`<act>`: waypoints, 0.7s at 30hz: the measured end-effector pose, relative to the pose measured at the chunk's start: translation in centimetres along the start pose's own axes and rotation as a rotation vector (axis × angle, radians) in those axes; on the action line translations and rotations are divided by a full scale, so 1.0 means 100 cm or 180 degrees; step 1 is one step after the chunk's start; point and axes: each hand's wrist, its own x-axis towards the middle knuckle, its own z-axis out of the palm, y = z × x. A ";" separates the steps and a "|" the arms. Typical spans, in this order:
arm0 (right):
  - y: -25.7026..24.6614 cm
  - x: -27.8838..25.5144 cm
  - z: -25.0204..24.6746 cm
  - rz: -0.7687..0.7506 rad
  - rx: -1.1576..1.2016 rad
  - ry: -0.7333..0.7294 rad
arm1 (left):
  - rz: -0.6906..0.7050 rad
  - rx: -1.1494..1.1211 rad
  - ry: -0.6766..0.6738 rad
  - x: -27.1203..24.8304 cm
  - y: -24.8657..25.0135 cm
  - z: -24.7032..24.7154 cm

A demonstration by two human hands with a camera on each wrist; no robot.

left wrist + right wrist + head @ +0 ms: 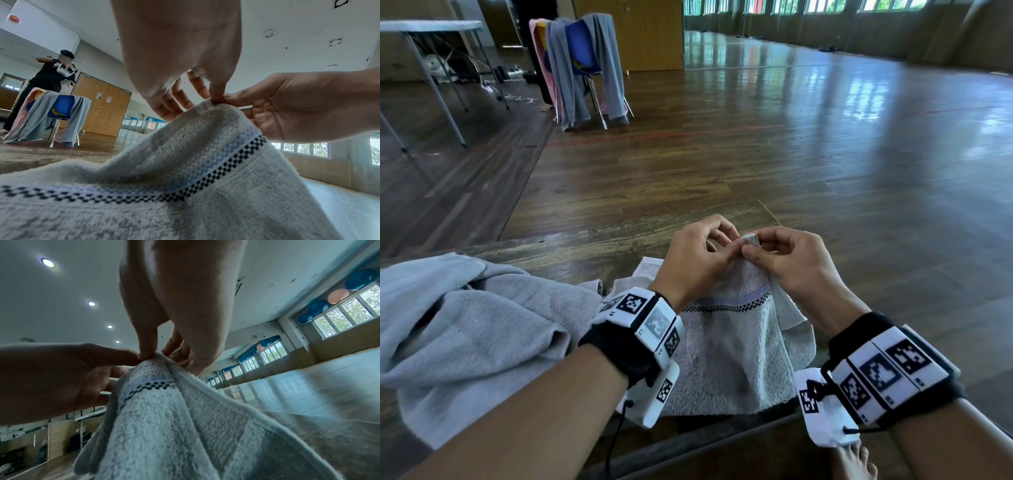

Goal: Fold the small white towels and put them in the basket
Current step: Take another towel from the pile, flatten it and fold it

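Observation:
A small white towel (736, 356) with a dark checkered stripe hangs between my hands, its lower part resting on the wooden surface in front of me. Both hands meet at its raised top corner. My left hand (734, 246) pinches that corner with thumb and finger, the other fingers curled. My right hand (751, 248) pinches the same corner right beside it. In the left wrist view the towel (185, 162) rises to the left hand (216, 98). In the right wrist view the towel (164, 418) hangs from the right hand (148, 355). No basket is in view.
A larger pale crumpled towel (476, 329) lies on my left, touching the small one. Beyond is shiny wooden floor (756, 154). A blue chair (582, 65) draped with grey and pink cloths and a folding table (431, 31) stand far left. Another person (51, 78) stands behind the chair.

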 end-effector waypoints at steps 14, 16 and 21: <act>-0.013 -0.002 -0.013 -0.0522 -0.0632 -0.0321 | 0.0062 0.0091 -0.1069 -0.003 -0.003 -0.014; -0.012 0.002 -0.023 -0.0651 -0.0730 -0.0226 | 0.0194 0.0345 -0.1015 -0.001 -0.003 -0.017; -0.006 0.016 -0.055 -0.0635 -0.0588 0.0457 | 0.0246 0.1122 -0.0796 0.009 -0.018 -0.036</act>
